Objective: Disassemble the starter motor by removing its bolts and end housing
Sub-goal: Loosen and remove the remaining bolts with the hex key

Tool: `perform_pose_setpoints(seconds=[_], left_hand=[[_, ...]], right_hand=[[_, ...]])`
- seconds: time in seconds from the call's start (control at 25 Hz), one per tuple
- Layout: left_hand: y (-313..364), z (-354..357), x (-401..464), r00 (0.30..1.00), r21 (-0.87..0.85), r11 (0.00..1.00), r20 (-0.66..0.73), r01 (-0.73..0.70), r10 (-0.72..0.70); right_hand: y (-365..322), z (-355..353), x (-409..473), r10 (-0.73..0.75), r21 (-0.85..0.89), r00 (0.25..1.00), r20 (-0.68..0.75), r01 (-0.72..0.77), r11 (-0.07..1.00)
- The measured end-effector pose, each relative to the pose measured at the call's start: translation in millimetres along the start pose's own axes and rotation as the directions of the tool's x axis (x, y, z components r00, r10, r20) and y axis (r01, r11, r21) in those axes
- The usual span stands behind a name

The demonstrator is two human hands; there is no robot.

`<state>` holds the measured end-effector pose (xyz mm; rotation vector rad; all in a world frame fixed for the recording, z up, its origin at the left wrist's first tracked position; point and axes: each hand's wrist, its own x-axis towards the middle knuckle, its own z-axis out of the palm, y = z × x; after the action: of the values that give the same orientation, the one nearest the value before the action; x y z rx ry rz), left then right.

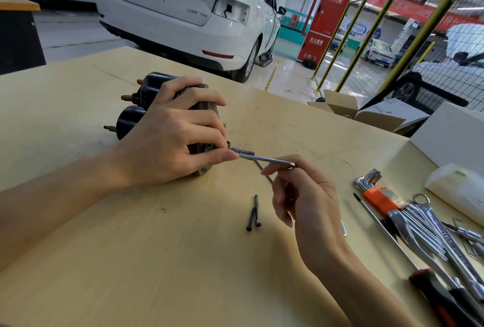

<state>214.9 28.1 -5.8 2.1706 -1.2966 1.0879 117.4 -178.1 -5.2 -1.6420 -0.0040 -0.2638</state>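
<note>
Two loose bolts [254, 212] lie at 6 o'clock on the pale wooden tabletop [157, 261]; left hand [167, 138] grips the starter motor [136, 106] at 10 o'clock, right hand [301, 195] pinches a hex key [264, 159]. White car [183, 9] at 12 o'clock on the garage floor.

black starter motor [131, 117], silver hex key [267, 159], pale wood-grain table [131, 261], orange key holder [379, 197].

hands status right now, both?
Left hand: grips the starter motor, thumb near the hex key's tip.
Right hand: pinches the bent end of the hex key, which is set into the motor.
</note>
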Motion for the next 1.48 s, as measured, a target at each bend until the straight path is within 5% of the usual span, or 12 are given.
perform_pose_setpoints(seconds=[0.88, 1.48], left_hand=[[-1.2, 0.6, 0.3, 1.0, 0.0, 1.0, 0.002, -0.004, 0.004], [-1.6, 0.4, 0.5, 1.0, 0.01, 1.0, 0.002, -0.008, 0.008]], right_hand=[[4.7, 0.3, 2.3, 0.039, 0.007, 0.994, -0.107, -0.039, 0.999], [1.7, 1.6, 2.4, 0.094, 0.082, 0.995, 0.013, -0.095, 0.992]])
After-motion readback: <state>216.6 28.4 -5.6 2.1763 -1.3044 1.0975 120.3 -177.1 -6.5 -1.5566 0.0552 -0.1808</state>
